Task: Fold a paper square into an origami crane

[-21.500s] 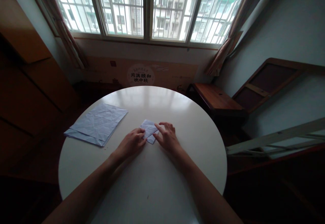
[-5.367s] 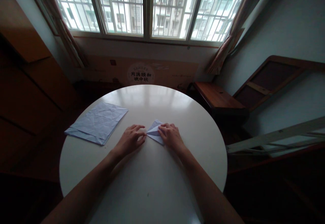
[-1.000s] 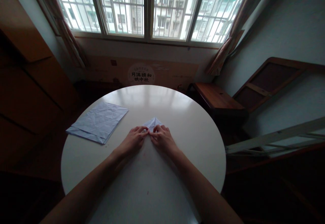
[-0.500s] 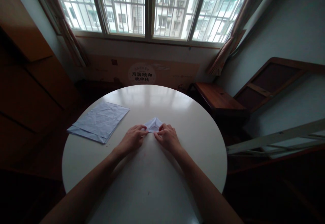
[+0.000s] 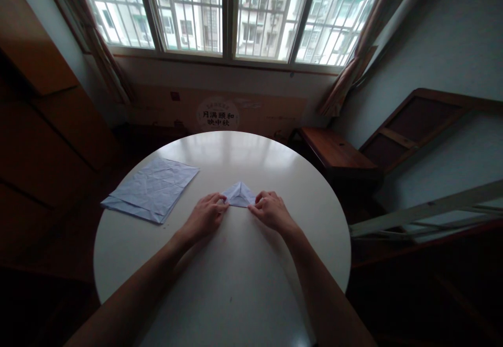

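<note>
The right hand (image 5: 272, 212) is sliding outward from half a second ago, uncovering the folded paper (image 5: 239, 195) lying mid-surface (image 5: 236, 294). The left hand (image 5: 204, 216) is holding its left corner; both hands' fingers are pressing flat on the bottom corners, apparently flattening a crease.

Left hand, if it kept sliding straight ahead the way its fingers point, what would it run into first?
The left hand points up and to the right across the round table. Its fingertips already touch the left corner of the folded paper triangle, so that comes first; the right hand holds the other corner.
</note>
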Available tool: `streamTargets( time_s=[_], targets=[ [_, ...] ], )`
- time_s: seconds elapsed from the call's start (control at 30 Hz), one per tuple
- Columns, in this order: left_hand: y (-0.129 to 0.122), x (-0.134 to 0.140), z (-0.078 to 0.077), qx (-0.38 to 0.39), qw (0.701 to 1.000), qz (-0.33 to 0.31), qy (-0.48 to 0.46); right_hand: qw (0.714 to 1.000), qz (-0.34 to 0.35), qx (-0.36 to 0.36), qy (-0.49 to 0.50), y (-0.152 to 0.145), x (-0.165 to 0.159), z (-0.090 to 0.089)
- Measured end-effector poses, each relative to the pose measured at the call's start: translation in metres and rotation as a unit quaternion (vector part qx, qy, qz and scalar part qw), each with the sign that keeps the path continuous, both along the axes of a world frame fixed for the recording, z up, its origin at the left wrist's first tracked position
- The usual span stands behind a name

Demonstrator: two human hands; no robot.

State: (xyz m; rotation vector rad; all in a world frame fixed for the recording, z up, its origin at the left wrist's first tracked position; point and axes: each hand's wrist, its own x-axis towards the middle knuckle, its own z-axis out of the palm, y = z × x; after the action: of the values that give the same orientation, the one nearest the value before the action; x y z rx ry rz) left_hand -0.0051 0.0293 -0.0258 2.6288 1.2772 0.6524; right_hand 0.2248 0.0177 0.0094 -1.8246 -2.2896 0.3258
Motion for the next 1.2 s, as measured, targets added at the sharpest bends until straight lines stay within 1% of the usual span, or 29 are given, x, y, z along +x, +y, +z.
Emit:
streamTargets(
  time_s=[0.2,0.27,0.47,0.6,0.77,1.0,1.2],
  targets=[
    [-0.001,0.005,-0.003,0.012,0.999,-0.029,-0.011,1.000,0.000,0.015,0.009,0.000,-0.001,0.001],
    [-0.002,0.007,-0.003,0.012,1.000,-0.028,-0.007,1.000,0.007,0.021,0.010,-0.001,-0.002,0.001],
    [0.000,0.008,-0.007,0.004,1.000,-0.023,0.008,0.995,0.055,0.085,0.021,-0.005,-0.013,-0.008],
    [-0.001,0.009,-0.005,-0.007,1.000,-0.021,0.013,0.992,0.090,0.085,0.017,-0.009,-0.027,-0.014],
    [-0.007,0.013,0.002,-0.014,1.000,-0.008,0.024,0.996,0.053,0.067,0.011,-0.009,-0.031,-0.013],
    [-0.005,0.012,0.004,-0.027,0.999,0.016,0.027,0.998,-0.013,0.057,0.014,-0.006,-0.021,-0.009],
    [-0.007,0.010,0.007,-0.010,0.999,0.022,0.029,0.998,-0.040,0.045,0.010,-0.005,-0.012,-0.004]
  ],
)
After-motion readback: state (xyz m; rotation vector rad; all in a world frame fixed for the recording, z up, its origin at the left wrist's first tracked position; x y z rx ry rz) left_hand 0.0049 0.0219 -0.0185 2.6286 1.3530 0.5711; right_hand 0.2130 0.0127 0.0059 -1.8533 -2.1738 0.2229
